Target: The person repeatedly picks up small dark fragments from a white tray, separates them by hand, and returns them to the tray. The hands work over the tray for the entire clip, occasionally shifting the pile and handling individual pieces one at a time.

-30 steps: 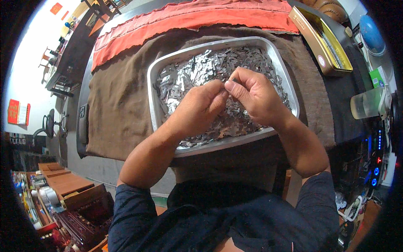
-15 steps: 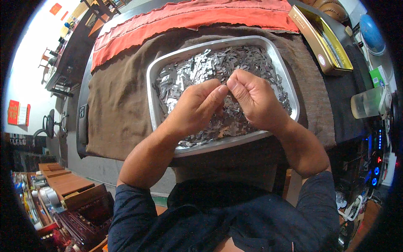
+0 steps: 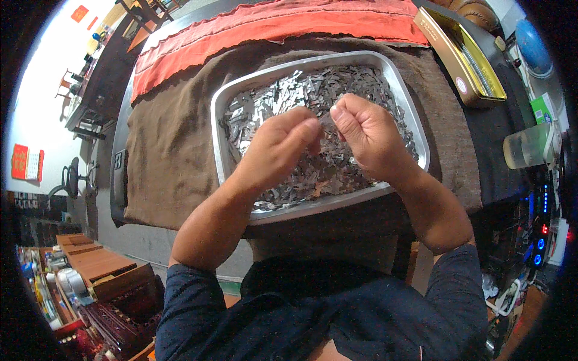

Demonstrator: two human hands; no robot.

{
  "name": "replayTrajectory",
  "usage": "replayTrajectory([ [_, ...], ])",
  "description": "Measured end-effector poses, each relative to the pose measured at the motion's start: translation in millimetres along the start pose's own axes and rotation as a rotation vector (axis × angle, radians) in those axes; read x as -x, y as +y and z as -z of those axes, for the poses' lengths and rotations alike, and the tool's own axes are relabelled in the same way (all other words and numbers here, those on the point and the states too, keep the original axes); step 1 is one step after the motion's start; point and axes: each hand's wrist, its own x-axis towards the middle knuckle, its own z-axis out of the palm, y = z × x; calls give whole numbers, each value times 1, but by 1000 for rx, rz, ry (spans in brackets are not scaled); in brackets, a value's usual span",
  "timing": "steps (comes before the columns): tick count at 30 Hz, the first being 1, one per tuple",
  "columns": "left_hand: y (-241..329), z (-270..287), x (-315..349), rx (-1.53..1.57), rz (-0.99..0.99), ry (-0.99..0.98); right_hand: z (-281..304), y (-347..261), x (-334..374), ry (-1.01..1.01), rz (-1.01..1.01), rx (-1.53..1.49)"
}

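**Head view: Thin metal pieces fill a tray beneath two curled hands**

We see the silvery metal pieces (image 3: 283,95) heaped loosely inside a pale metal tray (image 3: 217,135), flat, narrow and overlapping. We judge each one light and fairly stiff, likely slick and perhaps sharp along its edges; a fingertip pinch across the flat faces, clear of the rims, looks the safest hold. Above the heap, the left hand (image 3: 282,139) has its fingers curled, thumb pressed over them; the right hand (image 3: 371,133), just apart from it, presses thumb against bent forefinger. Whether either pinches a piece, we cannot tell. The tray rests on a brown cloth (image 3: 171,138) over the dark table (image 3: 498,147), with a red cloth (image 3: 271,27) beyond.
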Motion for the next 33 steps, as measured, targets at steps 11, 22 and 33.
replayTrajectory([
  [11, -3, 4, 1, -57, 63, -151, -1, 3, -1, -124, -90, -292],
  [22, -5, 5, 0, 211, 35, -174, 3, 0, -4, -23, -321, -548],
  [33, -2, 5, 1, 64, 47, -181, 3, 2, -5, -89, -279, -584],
])
